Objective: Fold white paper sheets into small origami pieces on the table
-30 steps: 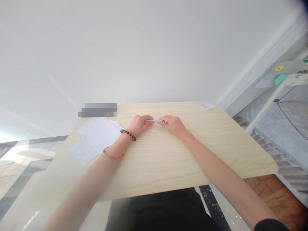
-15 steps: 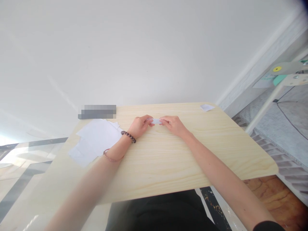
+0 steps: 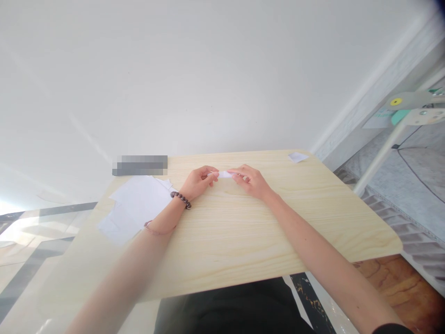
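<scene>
Paper strip (image 3: 224, 175), 12 o'clock on desk (image 3: 243, 241): left hand (image 3: 200, 182) pinches 1 end, right hand (image 3: 253, 182) the other, probably to steady it. Sheets (image 3: 139, 202) at 10 o'clock, likely for easy reach; slip (image 3: 298, 157) at 1.

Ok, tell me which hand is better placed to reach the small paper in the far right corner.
Probably the right hand: it is nearer the small paper. The left hand is farther. Both hold the white strip, though.

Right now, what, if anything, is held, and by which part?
A small white paper piece, its left end in the left hand, its right end in the right hand.
</scene>
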